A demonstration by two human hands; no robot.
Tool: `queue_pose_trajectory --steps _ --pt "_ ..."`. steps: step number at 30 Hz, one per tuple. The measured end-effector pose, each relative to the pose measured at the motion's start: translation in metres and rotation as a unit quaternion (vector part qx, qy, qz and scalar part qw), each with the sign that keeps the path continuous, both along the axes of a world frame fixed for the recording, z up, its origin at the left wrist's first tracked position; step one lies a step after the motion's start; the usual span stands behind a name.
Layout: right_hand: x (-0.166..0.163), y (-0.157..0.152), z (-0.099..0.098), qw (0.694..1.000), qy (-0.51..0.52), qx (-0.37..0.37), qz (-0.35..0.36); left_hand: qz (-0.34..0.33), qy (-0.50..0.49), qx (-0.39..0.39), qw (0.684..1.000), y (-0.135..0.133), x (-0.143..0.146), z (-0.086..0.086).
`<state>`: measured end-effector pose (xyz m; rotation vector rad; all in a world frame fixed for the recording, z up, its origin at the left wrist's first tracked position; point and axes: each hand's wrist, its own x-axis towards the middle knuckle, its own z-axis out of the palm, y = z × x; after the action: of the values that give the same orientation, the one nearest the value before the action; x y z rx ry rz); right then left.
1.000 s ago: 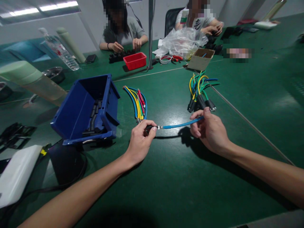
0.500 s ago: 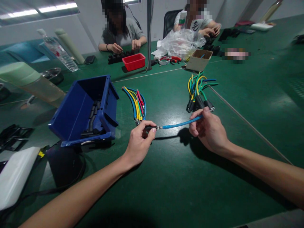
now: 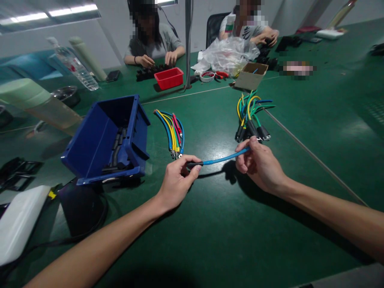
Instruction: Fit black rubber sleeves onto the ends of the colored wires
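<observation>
Between my hands a blue wire point(image 3: 223, 159) is stretched just above the table. My left hand point(image 3: 179, 178) pinches a short black sleeve point(image 3: 195, 164), which covers the wire's left end. The thumb and forefinger of my right hand point(image 3: 261, 163) are closed on the wire near its right end. Behind my left hand lies a row of blue, yellow, green and red wires point(image 3: 171, 130) with metal terminals. Just beyond my right hand rests a bunch of wires point(image 3: 250, 114) whose near ends carry black sleeves.
A blue bin point(image 3: 99, 140) holding black sleeves stands at the left. Farther back are a red tray point(image 3: 169, 79), a cardboard box point(image 3: 251, 77), a tape roll point(image 3: 207, 77) and a metal pole point(image 3: 188, 44). Two people sit across the table, their hands on dark parts.
The black sleeve now covers the metal terminal that showed at the wire's left end. My right hand has shifted slightly left with the blue wire.
</observation>
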<state>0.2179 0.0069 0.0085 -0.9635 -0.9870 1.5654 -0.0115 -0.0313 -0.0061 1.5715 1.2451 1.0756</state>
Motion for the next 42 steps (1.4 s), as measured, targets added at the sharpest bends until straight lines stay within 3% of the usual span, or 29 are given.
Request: queue_pose_trajectory --steps 5,15,26,33,42 --pt "0.0015 0.0 0.0026 0.999 -0.03 0.019 0.005 0.007 -0.021 -0.01 1.0 0.0011 0.0002 -0.0018" --pt "0.0043 0.0034 -0.0009 0.993 -0.078 0.064 -0.055 -0.006 -0.016 0.001 1.0 0.0 0.0008 -0.0004" --pt "0.0048 -0.0019 -0.0031 0.996 -0.05 0.074 -0.007 -0.006 0.009 0.042 0.999 -0.0007 0.0023 0.0054" --pt "0.0019 -0.0019 -0.0013 0.998 -0.029 0.063 0.009 -0.003 0.029 0.058 0.998 -0.0009 0.002 0.0057" --pt "-0.0015 -0.0012 0.0009 0.999 -0.046 -0.004 -0.01 -0.005 0.042 0.055 0.998 -0.0024 0.004 0.0065"
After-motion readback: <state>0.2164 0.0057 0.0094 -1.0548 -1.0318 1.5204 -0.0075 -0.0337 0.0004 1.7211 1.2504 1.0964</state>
